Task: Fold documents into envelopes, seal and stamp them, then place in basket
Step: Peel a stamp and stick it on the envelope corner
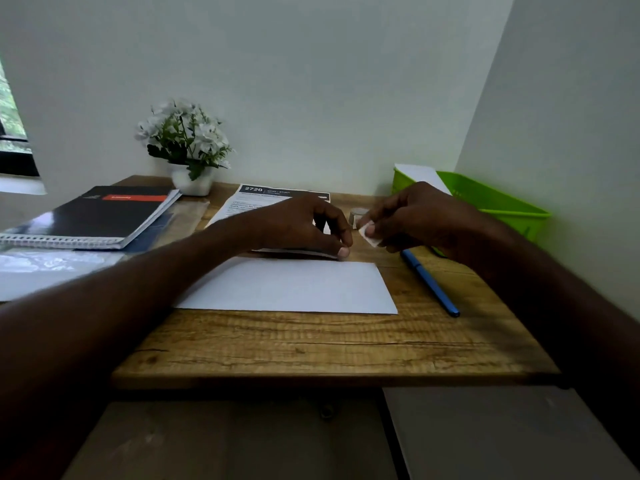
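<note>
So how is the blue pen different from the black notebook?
The blue pen is long and thin, while the black notebook is wide and flat. The pen lies on the right side of the wooden desk, near the right hand; the notebook sits on the left, stacked on other papers. The notebook has a spiral edge and a red label; the pen is plain blue. Both lie flat, and no hand touches them.

envelope [287, 287]: white, lying flat at mid-desk, long edge facing the person | printed document [277, 197]: lying flat just behind it, black header reading "2720", partly hidden | stamp [370, 237]: small white piece, being pinched above the desk | basket [491, 202]: green, sitting at far right, holding white envelopes [420, 174]
</note>
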`<action>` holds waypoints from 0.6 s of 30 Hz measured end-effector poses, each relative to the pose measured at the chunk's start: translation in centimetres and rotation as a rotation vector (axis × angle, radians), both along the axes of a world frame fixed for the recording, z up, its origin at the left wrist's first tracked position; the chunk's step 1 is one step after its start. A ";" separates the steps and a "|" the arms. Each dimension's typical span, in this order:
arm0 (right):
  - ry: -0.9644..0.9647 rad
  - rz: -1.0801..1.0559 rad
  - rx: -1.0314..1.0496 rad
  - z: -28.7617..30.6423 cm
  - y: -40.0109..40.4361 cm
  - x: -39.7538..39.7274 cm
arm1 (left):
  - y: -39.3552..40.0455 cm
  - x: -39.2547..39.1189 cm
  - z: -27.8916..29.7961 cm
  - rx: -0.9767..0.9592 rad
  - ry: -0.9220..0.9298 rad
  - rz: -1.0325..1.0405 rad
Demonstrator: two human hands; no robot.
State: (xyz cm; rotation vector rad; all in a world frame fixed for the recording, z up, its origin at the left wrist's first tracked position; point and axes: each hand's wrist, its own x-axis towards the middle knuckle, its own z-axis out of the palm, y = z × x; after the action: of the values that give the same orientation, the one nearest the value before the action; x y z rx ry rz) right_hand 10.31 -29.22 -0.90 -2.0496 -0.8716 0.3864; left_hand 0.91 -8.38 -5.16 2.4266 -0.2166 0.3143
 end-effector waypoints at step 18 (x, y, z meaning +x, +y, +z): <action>0.059 -0.110 -0.090 -1.6 -0.8 -1.8 | -1.6 -0.9 0.0 0.068 0.096 -0.043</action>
State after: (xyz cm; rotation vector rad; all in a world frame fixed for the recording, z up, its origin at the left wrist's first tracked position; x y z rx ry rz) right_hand 8.46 -30.05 -2.50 -2.1467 -0.7146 0.4300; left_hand 0.05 -9.95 -5.16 2.4929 -0.2397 0.1734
